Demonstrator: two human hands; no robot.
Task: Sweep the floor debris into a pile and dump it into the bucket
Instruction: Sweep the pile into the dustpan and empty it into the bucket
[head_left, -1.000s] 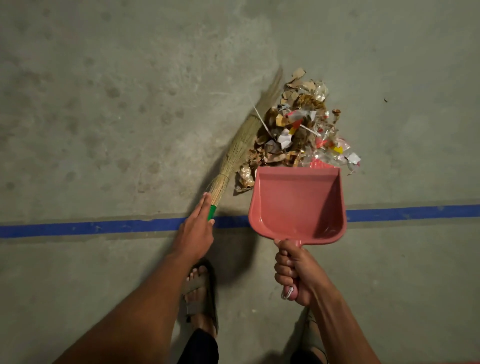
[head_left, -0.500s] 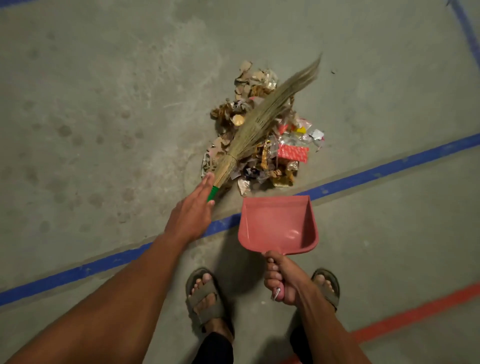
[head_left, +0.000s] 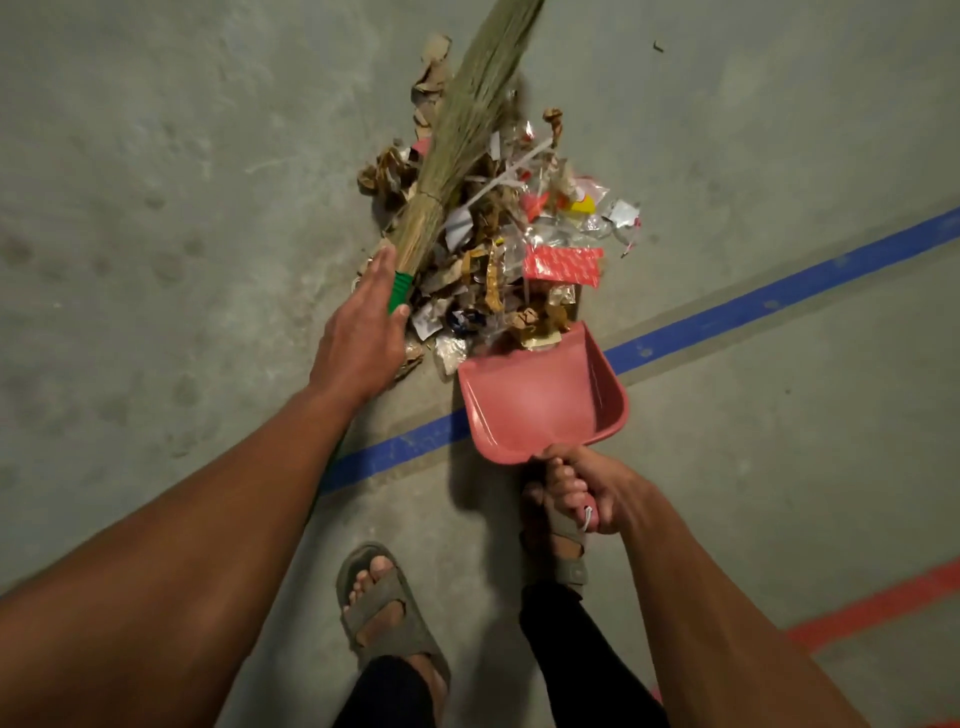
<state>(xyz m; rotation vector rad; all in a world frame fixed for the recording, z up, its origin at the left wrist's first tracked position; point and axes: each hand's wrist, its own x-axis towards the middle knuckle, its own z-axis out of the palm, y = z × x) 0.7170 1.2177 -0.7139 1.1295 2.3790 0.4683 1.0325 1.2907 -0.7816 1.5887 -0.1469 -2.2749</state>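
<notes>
A pile of debris (head_left: 511, 244), made of dry leaves, paper scraps and shiny wrappers, lies on the concrete floor. My left hand (head_left: 363, 332) grips the green handle of a grass broom (head_left: 467, 119), whose bristles lie across the left side of the pile and run off the top edge. My right hand (head_left: 582, 488) grips the handle of a pink dustpan (head_left: 545, 400). The pan's open front edge touches the near side of the pile, and a few scraps sit on its lip. No bucket is in view.
A blue tape line (head_left: 779, 291) crosses the floor diagonally under the dustpan. A red line (head_left: 872, 608) runs at the lower right. My two sandalled feet (head_left: 384, 608) stand just behind the dustpan.
The broom has swung from lying rightward across the pile to pointing up and away. The dustpan has moved forward over the blue line until its edge meets the debris.
</notes>
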